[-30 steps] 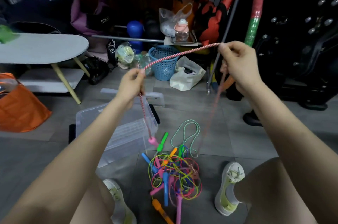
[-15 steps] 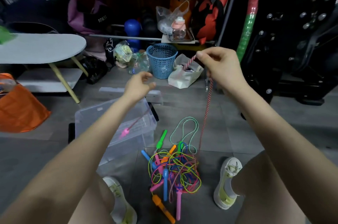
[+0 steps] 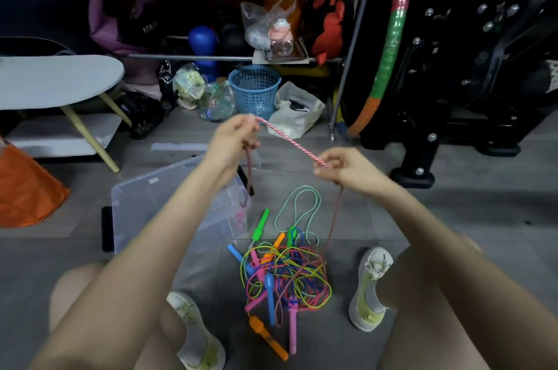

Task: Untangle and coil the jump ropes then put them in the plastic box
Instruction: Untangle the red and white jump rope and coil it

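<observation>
Between the person's raised hands a pink-and-white striped rope point(image 3: 291, 143) runs straight. The left hand point(image 3: 234, 140) pinches its higher end and the right hand point(image 3: 341, 168) its lower, fingers curled. Loose lengths hang from both. Below on the floor lies the tangled pile of coloured ropes point(image 3: 283, 276), with the clear plastic box point(image 3: 145, 197) just left of it.

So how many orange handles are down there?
2. The near orange handle lies in front of the pile; the far orange handle pokes out behind. More may be hidden.
</observation>
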Tool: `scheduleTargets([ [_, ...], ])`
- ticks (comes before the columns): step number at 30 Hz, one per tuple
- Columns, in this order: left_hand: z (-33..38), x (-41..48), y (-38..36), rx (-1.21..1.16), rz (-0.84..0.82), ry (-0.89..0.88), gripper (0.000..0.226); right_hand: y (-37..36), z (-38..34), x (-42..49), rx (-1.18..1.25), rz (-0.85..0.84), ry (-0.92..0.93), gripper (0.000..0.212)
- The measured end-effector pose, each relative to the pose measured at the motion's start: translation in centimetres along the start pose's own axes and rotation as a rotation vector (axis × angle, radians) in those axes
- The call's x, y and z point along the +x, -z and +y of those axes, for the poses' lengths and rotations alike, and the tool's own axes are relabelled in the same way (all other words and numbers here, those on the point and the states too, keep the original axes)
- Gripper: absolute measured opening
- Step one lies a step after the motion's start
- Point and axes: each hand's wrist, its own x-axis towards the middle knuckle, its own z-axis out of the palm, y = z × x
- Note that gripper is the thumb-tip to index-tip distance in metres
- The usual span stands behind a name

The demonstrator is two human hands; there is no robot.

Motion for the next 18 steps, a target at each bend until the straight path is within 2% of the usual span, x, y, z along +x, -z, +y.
scheduleTargets([
  [3, -0.9, 1.9, 3.9, -0.050, 0.319, 0.077, 0.031, -0.1, 7.8, -2.2, -0.429, -0.003, -0.145, 0.022],
  [5, -2.8, 2.3, 6.2, 0.231, 0.393, 0.108, 0.031, 0.1, 9.9, -3.5, -0.485, 0.026, -0.226, 0.023],
  [7, -5.1, 2.1, 7.5, 0.631, 0.330, 0.152, 0.025, 0.3, 8.5, -4.0, -0.418, 0.126, -0.153, 0.030],
  [9, -6.6, 1.2, 7.5, 0.954, 0.300, 0.189, 0.032, 0.7, 4.0, -3.3, -0.284, 0.260, 0.021, 0.035],
  [10, -6.8, 0.7, 6.8, 1.027, 0.311, 0.148, 0.035, 1.0, 1.3, -2.7, -0.211, 0.313, 0.109, 0.036],
  [12, -6.6, -0.7, 4.6, 0.982, 0.323, -0.035, 0.027, 1.7, -4.0, -1.1, -0.041, 0.381, 0.207, 0.030],
  [13, -6.6, -1.4, 3.3, 0.892, 0.260, -0.092, 0.020, 2.0, -6.4, -0.4, 0.055, 0.406, 0.220, 0.026],
  [15, -7.1, -3.0, 0.8, 0.748, 0.004, -0.075, 0.017, 2.6, -10.2, 0.7, 0.196, 0.441, 0.233, 0.023],
  [18, -8.8, -4.3, -1.8, 0.754, -0.328, -0.003, 0.040, 3.4, -14.4, 1.5, 0.334, 0.427, 0.249, 0.024],
])
